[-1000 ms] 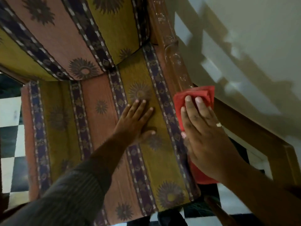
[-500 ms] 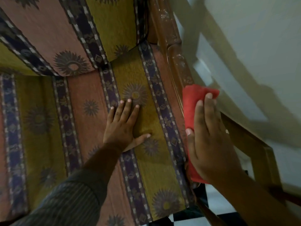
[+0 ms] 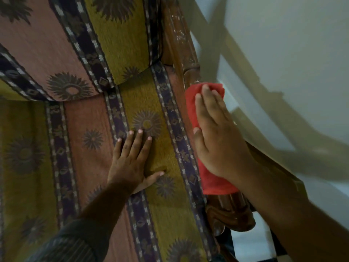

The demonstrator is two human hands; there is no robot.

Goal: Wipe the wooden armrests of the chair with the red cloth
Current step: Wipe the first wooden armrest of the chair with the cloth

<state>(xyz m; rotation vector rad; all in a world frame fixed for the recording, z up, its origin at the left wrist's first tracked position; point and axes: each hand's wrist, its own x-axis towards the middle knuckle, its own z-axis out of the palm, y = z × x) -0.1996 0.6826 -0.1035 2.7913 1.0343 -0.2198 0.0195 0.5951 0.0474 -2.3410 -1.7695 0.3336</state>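
The red cloth (image 3: 192, 108) lies along the chair's right wooden armrest (image 3: 230, 210), a dark carved rail that runs from the backrest post toward me. My right hand (image 3: 217, 137) presses flat on the cloth with fingers together, covering most of it; red shows past the fingertips and under the wrist. The armrest beneath the cloth is hidden, and only its rounded front end and upper post (image 3: 179, 40) show. My left hand (image 3: 130, 159) rests flat on the seat cushion (image 3: 90, 167) with fingers spread, holding nothing.
The striped seat and backrest cushion (image 3: 75, 44) carry sunburst patterns in olive, pink and dark blue. A pale wall (image 3: 283, 53) with the chair's shadow stands close on the right. A bit of checkered floor (image 3: 245, 242) shows below the armrest.
My right hand has slid the red cloth along the armrest toward the backrest post. My left hand has stayed flat on the seat. The view has shifted left and closer.
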